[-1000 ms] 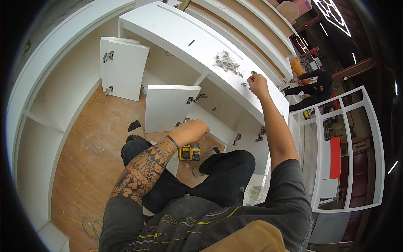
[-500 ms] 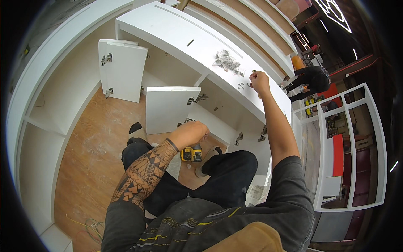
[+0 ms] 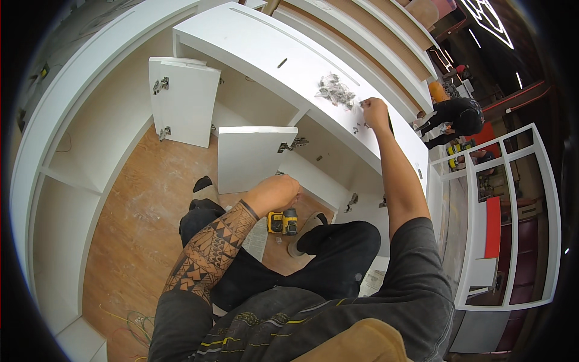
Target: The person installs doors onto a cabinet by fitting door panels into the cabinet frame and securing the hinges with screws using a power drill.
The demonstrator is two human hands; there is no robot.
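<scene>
My right hand [image 3: 377, 113] reaches over the white cabinet top [image 3: 241, 30], its fingertips pinched together. Whatever sits between them is too small to make out. Just left of those fingers lies a pile of small clear bags of metal hardware [image 3: 336, 90], and several loose screws [image 3: 365, 125] are scattered below them. My left hand [image 3: 278, 192] is curled closed above my lap, near the lower edge of a white door [image 3: 247, 160]. Its fingers face away, hiding anything inside. Metal hinges [image 3: 292, 145] are fixed to that door.
Another white door panel with hinges [image 3: 184, 99] stands farther left against the cabinet. Yellow-and-black cordless tools [image 3: 282, 222] are on the wooden floor [image 3: 132, 211] between my feet. Cables [image 3: 136, 323] lie at the lower left. A person in dark clothes [image 3: 458, 114] bends over at the far right.
The whole view has shifted slightly, moving the scene to the right. My right hand is a little nearer the hardware pile, still pinched. The left hand stays curled in about the same place.
</scene>
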